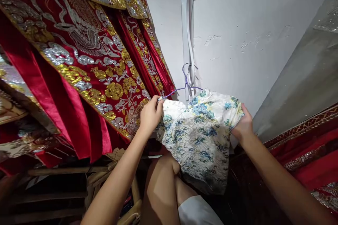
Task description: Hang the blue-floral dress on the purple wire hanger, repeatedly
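Observation:
A white dress with a blue and green flower print (198, 137) hangs on a purple wire hanger (185, 83) against the white wall. My left hand (150, 116) is closed on the dress's left shoulder, where the hanger's arm comes out. My right hand (243, 124) grips the right shoulder sleeve, with its fingers behind the cloth. The hanger's hook sits at a white cable (190, 38) that runs down the wall. My bare knee (161, 186) shows below the dress.
Red satin garments with gold and silver embroidery (79, 63) hang close on the left. More red embroidered cloth (311, 147) lies at the right under a grey slanted surface (303, 77). Wooden chair rails (52, 182) stand at the lower left.

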The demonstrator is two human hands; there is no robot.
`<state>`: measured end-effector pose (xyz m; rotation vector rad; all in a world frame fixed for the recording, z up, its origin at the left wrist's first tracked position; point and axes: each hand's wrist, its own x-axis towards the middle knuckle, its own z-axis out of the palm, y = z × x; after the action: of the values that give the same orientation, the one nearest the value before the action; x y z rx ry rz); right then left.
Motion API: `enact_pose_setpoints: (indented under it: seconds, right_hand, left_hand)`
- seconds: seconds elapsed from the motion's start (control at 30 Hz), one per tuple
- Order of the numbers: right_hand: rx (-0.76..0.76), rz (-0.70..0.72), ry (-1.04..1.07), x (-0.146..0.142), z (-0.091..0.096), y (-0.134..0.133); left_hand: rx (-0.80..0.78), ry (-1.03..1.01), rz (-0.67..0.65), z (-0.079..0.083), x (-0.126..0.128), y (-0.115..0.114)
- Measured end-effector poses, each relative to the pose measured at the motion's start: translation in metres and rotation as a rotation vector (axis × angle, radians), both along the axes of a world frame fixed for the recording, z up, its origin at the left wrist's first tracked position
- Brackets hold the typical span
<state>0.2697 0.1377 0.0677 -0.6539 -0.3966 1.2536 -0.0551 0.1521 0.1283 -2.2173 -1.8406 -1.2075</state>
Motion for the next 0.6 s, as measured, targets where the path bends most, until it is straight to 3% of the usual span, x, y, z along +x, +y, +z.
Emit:
enact_pose_setpoints:
  seconds: [0.07, 0.17, 0.3, 0.37, 0.47, 0.5, 0.53, 0.57, 0.6]
  right_hand:
    - [-0.021, -0.012, 0.06, 0.005, 0.031, 0.005]
    - [0.161, 0.026, -0.123, 0.003, 0.069, -0.006]
    - [0.401, 0.166, -0.453, -0.023, 0.089, -0.049]
    - [0.51, 0.454, -0.623, -0.037, 0.09, -0.071]
    - [0.738, 1.132, -0.855, -0.05, 0.089, -0.089]
    - [0.779, 1.249, -0.945, -0.053, 0.088, -0.09]
    - [0.789, 1.252, -1.062, -0.055, 0.085, -0.09]
    - [0.779, 1.139, -1.199, -0.057, 0.079, -0.087]
    - [0.761, 0.939, -1.339, -0.059, 0.072, -0.082]
  left_hand:
    - [-0.022, 0.056, 0.041, 0.001, 0.003, -0.001]
    - [-0.016, -0.002, -0.004, 0.0, 0.005, -0.001]
    - [0.015, -0.183, -0.078, -0.008, 0.007, 0.004]
    - [0.037, -0.307, -0.112, -0.014, 0.01, 0.007]
    - [0.125, -0.582, -0.119, -0.021, 0.012, 0.01]
    - [0.162, -0.693, -0.109, -0.023, 0.013, 0.01]
    - [0.188, -0.809, -0.109, -0.024, 0.013, 0.009]
    - [0.192, -0.922, -0.133, -0.024, 0.014, 0.007]
    - [0.162, -1.028, -0.188, -0.024, 0.016, 0.004]
